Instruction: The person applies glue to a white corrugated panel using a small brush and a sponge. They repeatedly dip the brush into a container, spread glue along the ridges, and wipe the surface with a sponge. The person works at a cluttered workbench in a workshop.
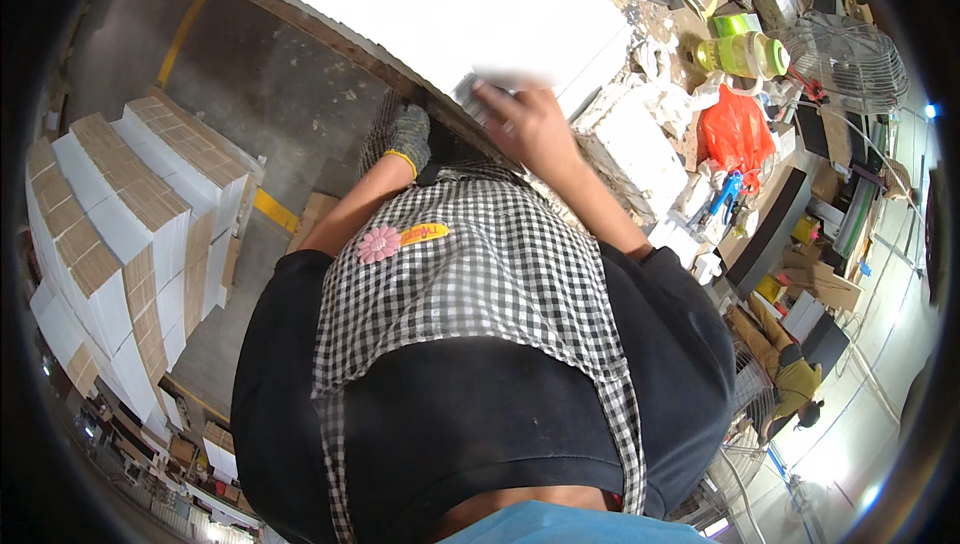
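A big white foam slab [440, 4] lies on a workbench above my checked apron [480, 264]. My right hand [525, 122], bare, presses a small grey block [478, 94] against the slab's near edge; the block is blurred. My left hand [408, 136], in a grey knit glove with a yellow cuff, rests at the bench edge just below the slab, and whether it holds anything is hidden.
Stacks of white sheets with brown cardboard strips [130, 214] stand on the floor to my left. White foam offcuts [640, 144], an orange bag [735, 129], green tape rolls [745, 49] and a wire fan [850, 59] crowd the right. Another person in yellow [795, 384] crouches at lower right.
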### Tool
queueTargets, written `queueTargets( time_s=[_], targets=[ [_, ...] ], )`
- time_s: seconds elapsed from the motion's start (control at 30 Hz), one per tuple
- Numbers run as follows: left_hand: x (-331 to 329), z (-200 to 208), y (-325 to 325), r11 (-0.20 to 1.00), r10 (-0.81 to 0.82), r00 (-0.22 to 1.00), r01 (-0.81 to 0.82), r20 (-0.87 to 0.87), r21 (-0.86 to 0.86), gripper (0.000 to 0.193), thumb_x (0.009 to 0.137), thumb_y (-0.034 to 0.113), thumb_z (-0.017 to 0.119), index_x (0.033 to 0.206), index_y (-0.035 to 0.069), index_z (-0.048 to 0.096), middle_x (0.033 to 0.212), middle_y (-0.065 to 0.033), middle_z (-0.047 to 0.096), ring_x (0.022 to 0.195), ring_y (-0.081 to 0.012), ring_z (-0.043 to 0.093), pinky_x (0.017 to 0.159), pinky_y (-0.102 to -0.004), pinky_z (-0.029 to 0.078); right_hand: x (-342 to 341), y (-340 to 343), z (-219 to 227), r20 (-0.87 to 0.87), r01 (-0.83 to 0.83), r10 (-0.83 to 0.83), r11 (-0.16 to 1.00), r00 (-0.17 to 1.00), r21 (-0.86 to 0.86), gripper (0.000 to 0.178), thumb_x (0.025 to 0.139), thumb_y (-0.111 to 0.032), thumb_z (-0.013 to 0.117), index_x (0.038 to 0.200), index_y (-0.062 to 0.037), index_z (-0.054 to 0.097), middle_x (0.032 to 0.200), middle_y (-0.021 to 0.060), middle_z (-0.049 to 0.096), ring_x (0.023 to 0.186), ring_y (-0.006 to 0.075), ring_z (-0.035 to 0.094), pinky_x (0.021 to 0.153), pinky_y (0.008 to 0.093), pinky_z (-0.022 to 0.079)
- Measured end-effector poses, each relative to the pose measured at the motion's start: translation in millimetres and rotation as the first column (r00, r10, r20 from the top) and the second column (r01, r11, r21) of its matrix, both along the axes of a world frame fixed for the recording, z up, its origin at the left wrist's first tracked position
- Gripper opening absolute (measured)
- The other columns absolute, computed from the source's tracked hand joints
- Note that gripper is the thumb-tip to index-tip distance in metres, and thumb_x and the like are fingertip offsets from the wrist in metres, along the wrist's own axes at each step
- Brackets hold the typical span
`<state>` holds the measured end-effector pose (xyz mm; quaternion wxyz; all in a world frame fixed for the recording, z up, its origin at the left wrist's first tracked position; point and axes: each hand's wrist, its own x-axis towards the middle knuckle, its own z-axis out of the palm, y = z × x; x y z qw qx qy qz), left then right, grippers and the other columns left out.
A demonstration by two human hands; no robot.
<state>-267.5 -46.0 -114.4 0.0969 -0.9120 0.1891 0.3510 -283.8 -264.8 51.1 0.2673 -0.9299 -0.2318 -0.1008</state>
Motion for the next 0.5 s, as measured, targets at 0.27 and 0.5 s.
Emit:
queueTargets(
  time_s=[0.27, 0.5],
  targets=[
    [-11, -19, 4, 0.94, -0.341, 0.935, 0.337, 0.102, 0.054, 0.038, 0.094, 0.042, 0.06, 0.116, 0.015, 0.076, 0.126, -0.0148, 0.066, 0.123, -0.0323, 0.058, 0.101, -0.0429, 0.047, 49, -65, -39, 0.118, 0.027, -0.013, 0.993, 0.993, -0.119, 0.046, 0.077, -0.009, 0.077, 0.122, -0.0199, 0.075, 0.092, 0.0122, 0.07, 0.082, 0.0252, 0.065, 0.076, 0.0367, 0.055],
    [-11, -31, 7, 0.986, 0.042, 0.996, -0.029, 0.079, -0.162, 0.042, 0.084, 0.035, 0.072, 0.112, 0.004, 0.074, 0.121, -0.0202, 0.067, 0.12, -0.0358, 0.06, 0.101, -0.0459, 0.048, 132, -129, -25, 0.188, 0.369, -0.33, 0.899, 0.925, -0.237, 0.046, 0.085, -0.008, 0.079, 0.129, -0.0192, 0.072, 0.085, 0.0113, 0.076, 0.095, 0.0213, 0.068, 0.082, 0.0362, 0.057]
  ],
)
